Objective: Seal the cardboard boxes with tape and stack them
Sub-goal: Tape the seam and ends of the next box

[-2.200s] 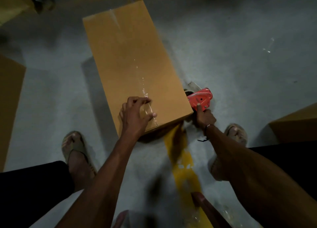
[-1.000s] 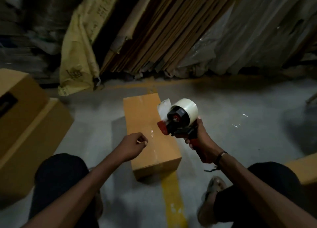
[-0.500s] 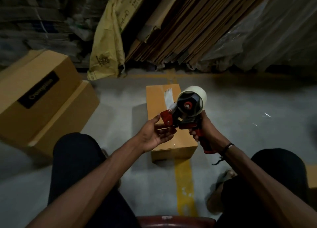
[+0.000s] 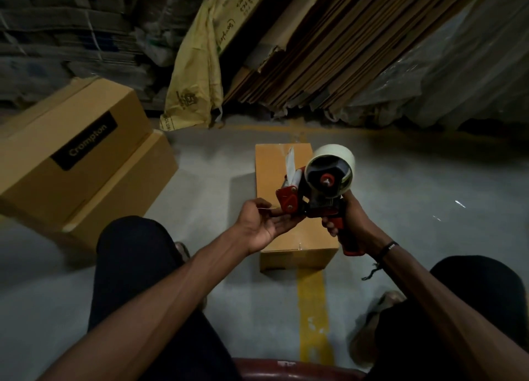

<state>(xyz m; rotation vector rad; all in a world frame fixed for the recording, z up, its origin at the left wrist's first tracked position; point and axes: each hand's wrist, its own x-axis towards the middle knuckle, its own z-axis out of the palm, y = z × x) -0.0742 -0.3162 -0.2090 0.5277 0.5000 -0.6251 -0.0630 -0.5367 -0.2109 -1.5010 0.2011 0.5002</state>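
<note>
The long plain brown cardboard box (image 4: 280, 177) lies on the grey concrete floor (image 4: 400, 197) between the seated person's knees, flaps closed, contents not visible. Its long axis runs straight away from the person toward the wall; a strip of clear glossy tape follows that axis along the top seam. The near end sits on a yellow painted floor line (image 4: 312, 309).

Held in the air over the box's near half is a red & black handheld tape dispenser (image 4: 315, 197), w/ a fat round roll of pale tape (image 4: 335, 165) mounted on it. Roller end points left, and a loose tape tail sticks up from it. The right hand (image 4: 350, 226) is wrapped tight round the red handle. The left hand (image 4: 264, 223) is palm-up at the cutter end, thumb & forefinger seeming to pinch the tape end there, other fingers relaxed.

To the left, well apart, two bigger brown cartons (image 4: 83, 163) are stacked, the top one carrying a black "Crompton" label. At the back, flattened corrugated sheets (image 4: 329, 54) lean against the wall, beside a crumpled yellow sack (image 4: 197, 74) & cloudy plastic sheeting (image 4: 458, 71).
</note>
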